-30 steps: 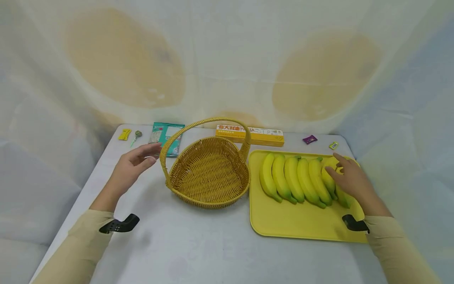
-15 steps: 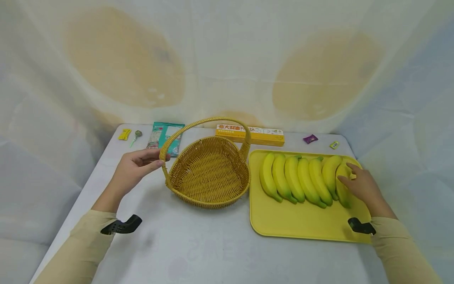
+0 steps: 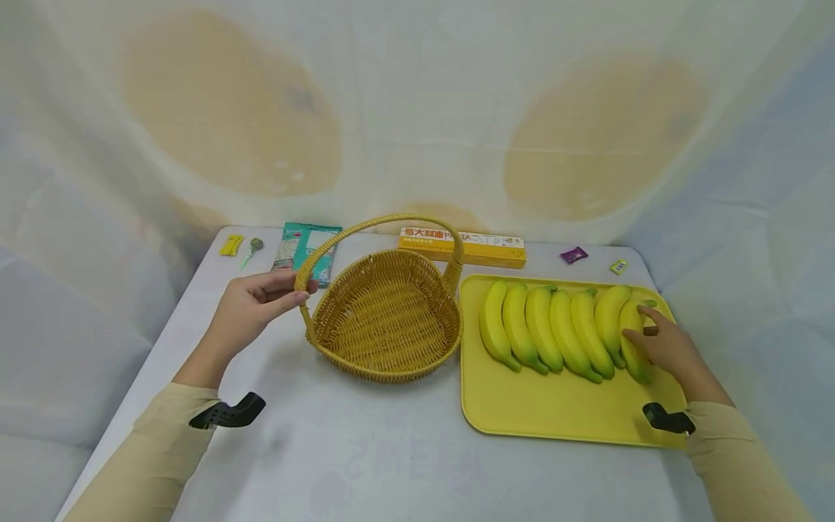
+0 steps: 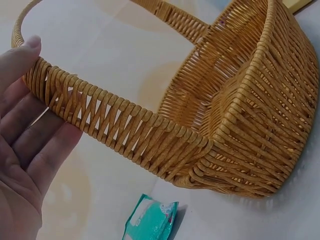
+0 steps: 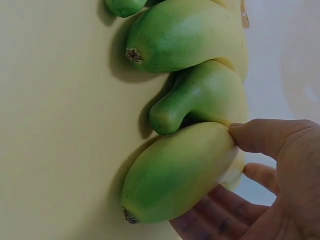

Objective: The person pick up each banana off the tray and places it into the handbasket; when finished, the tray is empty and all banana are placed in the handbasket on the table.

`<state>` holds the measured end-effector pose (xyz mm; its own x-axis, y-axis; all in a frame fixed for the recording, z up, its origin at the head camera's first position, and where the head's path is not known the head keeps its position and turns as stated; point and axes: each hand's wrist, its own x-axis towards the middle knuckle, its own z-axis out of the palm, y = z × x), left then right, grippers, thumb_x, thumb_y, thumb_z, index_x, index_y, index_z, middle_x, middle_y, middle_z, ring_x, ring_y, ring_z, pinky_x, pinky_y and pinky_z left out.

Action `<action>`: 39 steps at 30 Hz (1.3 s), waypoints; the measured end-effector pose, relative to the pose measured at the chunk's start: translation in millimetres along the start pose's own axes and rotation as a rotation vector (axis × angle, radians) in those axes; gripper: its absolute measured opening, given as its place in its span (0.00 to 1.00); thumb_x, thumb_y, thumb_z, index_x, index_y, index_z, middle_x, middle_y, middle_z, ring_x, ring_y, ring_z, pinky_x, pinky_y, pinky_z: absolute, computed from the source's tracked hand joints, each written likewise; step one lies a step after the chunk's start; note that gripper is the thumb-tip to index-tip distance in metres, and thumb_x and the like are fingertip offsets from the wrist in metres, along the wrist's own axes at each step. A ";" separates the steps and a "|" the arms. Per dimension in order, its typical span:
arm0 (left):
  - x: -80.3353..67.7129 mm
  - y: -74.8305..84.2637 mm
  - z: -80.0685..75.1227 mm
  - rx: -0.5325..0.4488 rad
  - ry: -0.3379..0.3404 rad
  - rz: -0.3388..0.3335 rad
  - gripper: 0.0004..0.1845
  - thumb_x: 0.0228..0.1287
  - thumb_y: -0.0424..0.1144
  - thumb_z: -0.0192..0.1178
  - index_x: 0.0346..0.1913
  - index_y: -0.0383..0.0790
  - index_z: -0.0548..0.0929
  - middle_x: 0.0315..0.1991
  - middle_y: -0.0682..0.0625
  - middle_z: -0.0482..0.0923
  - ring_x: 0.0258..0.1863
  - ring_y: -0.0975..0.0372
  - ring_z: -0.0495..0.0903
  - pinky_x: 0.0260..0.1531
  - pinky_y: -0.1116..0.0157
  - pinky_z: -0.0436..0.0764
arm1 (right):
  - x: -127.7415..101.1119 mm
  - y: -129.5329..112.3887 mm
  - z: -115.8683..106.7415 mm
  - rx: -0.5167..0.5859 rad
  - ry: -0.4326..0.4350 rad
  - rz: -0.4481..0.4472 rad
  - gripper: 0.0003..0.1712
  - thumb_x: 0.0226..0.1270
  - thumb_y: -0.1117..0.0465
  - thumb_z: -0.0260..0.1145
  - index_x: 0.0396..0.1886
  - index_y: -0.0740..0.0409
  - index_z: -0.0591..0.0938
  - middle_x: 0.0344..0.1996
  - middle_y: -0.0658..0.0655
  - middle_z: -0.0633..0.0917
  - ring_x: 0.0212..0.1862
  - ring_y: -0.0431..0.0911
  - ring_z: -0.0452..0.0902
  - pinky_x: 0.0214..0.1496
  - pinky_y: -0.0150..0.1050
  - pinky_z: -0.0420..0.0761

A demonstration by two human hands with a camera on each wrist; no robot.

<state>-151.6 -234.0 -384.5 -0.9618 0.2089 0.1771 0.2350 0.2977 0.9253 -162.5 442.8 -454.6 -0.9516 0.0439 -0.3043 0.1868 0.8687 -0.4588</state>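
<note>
Presently, at the desk's [image 3: 391,464] far-left corner, we note a small yellow item [image 3: 230,245] and a teal packet [image 3: 306,250]; neither is involved. Our left hand [image 3: 251,313] grasps the arched handle [image 4: 115,122] of the wicker basket [image 3: 388,315], thumb over the top and fingers underneath; the left wrist view shows the fingers only loosely wrapped. The basket sits empty at mid-desk, just beside the yellow tray [image 3: 541,413]. A yellow box [image 3: 463,246] lies along the far edge behind it.

On the tray, seven bananas [image 3: 554,330] lie side by side. Our right hand [image 3: 665,348] grasps the rightmost banana [image 5: 180,172], thumb on one flank, fingers under the other, at the tray's right rim.

Risks, as we judge them:
- That banana lies touching its neighbour; lifting at an angle could drag the row out of line.
- The grip sits toward one end, so the fruit may pivot and slip.
- A loose hold on the handle could let the basket tip or slide toward the tray.
</note>
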 end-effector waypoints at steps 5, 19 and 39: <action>-0.4 2.2 1.3 -0.001 0.009 -0.007 0.17 0.69 0.38 0.68 0.56 0.33 0.86 0.48 0.48 0.89 0.49 0.65 0.87 0.51 0.71 0.83 | -0.9 -1.7 -0.3 -0.008 0.003 0.008 0.47 0.81 0.42 0.51 0.79 0.72 0.46 0.62 0.88 0.66 0.56 0.77 0.73 0.44 0.56 0.85; 0.6 -1.0 1.5 0.023 -0.003 0.000 0.18 0.70 0.40 0.67 0.56 0.32 0.85 0.47 0.50 0.89 0.48 0.66 0.87 0.49 0.72 0.83 | -8.8 0.1 -5.1 -0.005 0.060 -0.010 0.48 0.80 0.40 0.51 0.79 0.71 0.47 0.61 0.86 0.68 0.54 0.77 0.73 0.44 0.59 0.82; 0.0 -3.5 1.7 0.023 0.003 -0.013 0.19 0.70 0.41 0.67 0.57 0.33 0.85 0.49 0.50 0.88 0.49 0.66 0.86 0.50 0.72 0.83 | -27.0 -45.1 -12.1 -0.032 0.075 -0.141 0.46 0.80 0.41 0.54 0.81 0.63 0.50 0.61 0.83 0.71 0.56 0.77 0.73 0.47 0.65 0.80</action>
<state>-152.2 -233.4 -388.3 -0.9653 0.2016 0.1658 0.2252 0.3221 0.9195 -148.2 408.4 -415.6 -0.9835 -0.0436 -0.1754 0.0439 0.8839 -0.4656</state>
